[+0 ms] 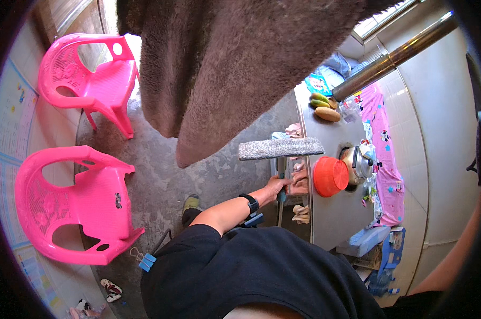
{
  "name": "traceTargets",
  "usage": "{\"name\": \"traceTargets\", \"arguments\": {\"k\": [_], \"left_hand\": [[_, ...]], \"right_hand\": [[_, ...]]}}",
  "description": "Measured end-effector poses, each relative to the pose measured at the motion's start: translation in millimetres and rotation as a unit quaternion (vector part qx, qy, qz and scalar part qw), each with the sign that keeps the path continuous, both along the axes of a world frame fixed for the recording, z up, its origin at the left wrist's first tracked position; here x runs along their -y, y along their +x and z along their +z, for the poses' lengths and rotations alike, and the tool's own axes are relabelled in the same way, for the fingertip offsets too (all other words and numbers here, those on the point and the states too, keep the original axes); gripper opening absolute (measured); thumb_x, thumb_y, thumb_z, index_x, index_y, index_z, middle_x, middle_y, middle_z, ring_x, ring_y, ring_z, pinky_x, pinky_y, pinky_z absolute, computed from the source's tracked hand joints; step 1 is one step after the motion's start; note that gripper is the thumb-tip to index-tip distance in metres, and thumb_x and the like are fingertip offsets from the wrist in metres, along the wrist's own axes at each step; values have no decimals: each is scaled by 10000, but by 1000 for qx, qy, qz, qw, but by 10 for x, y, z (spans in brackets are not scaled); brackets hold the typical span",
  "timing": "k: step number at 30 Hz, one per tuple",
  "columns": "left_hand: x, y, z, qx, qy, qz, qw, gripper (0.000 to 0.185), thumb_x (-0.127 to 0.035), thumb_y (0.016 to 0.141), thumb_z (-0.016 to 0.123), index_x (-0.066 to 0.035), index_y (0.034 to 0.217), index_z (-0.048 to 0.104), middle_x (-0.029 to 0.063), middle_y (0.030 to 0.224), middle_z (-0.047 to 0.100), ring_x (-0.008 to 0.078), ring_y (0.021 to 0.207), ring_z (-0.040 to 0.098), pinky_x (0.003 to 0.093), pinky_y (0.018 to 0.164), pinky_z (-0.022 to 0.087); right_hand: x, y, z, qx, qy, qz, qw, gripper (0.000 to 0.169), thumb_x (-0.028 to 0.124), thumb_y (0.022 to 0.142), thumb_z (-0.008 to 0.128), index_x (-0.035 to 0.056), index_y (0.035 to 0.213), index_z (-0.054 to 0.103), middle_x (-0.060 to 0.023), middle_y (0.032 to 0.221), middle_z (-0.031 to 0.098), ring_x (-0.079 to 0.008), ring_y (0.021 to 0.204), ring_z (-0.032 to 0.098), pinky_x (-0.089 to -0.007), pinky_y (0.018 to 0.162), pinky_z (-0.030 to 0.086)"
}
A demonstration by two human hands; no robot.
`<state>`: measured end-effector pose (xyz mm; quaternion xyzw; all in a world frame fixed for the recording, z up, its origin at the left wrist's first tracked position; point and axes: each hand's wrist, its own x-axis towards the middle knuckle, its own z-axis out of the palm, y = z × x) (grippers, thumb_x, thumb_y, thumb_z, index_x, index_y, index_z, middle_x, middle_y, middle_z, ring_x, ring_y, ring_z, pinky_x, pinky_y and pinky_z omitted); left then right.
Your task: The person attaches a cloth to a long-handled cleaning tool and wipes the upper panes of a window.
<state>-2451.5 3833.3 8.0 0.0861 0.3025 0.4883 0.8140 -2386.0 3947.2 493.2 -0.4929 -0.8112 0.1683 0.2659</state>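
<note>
My left hand (277, 187), with a black watch on its wrist, is closed around the dark pole of a flat mop (281, 148). The mop's long grey fluffy pad is raised crosswise beyond the hand, near the edge of a metal counter (324, 223). My right forearm (451, 255) shows at the right rim, but the hand is out of view. A brown plush cloth (240, 71) hangs across the top of the picture, close to the camera, and hides part of the room.
Two pink plastic armchairs (101, 199) stand at the left. On the counter are a red plastic basin (331, 176), a metal pot (356, 163) and several gourd-like vegetables or fruits (327, 114). A metal flue pipe (388, 60) slants above it. Shoes (111, 290) lie at lower left.
</note>
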Motion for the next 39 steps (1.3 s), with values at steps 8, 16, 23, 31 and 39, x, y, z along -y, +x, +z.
{"name": "traceTargets", "arguments": {"k": [8, 16, 23, 31, 39], "left_hand": [[3, -52, -37, 21, -30, 6, 999, 172, -137, 779, 693, -59, 687, 570, 54, 561, 560, 164, 452, 536, 293, 439, 444], [88, -217, 166, 21, 7, 11, 1000, 180, -152, 777, 692, -63, 705, 553, 52, 571, 553, 160, 482, 541, 311, 455, 446], [161, -270, 423, 32, 80, -16, 996, 164, -145, 813, 652, -71, 701, 558, 54, 615, 566, 160, 520, 526, 300, 521, 427], [167, -57, 644, -14, 74, 0, 997, 232, -151, 822, 666, -82, 664, 512, 29, 582, 537, 134, 516, 514, 302, 495, 416], [373, -109, 977, -53, 83, 18, 995, 148, -113, 827, 649, -59, 775, 522, 54, 635, 551, 173, 581, 561, 347, 587, 487]], "right_hand": [[-160, -405, 436, 13, 47, 47, 998, 445, 252, 825, 636, -15, 1169, 547, -118, 1122, 550, -213, 1065, 504, -327, 915, 405], [-305, -85, 565, 13, 38, 2, 999, 460, 277, 824, 647, -1, 1178, 548, -114, 1140, 544, -214, 1093, 494, -329, 936, 395], [-350, 1058, 103, -65, -67, -131, 987, 474, 298, 824, 657, 12, 1186, 548, -111, 1156, 538, -214, 1118, 486, -331, 954, 386], [111, 2131, -847, -180, -194, -252, 931, 284, 277, 835, 625, 25, 964, 608, -56, 866, 598, -156, 773, 566, -312, 687, 474], [771, 2106, -2037, -139, -403, -246, 870, 243, 243, 861, 571, 18, 935, 627, -16, 742, 581, -111, 598, 535, -261, 492, 426]]}}
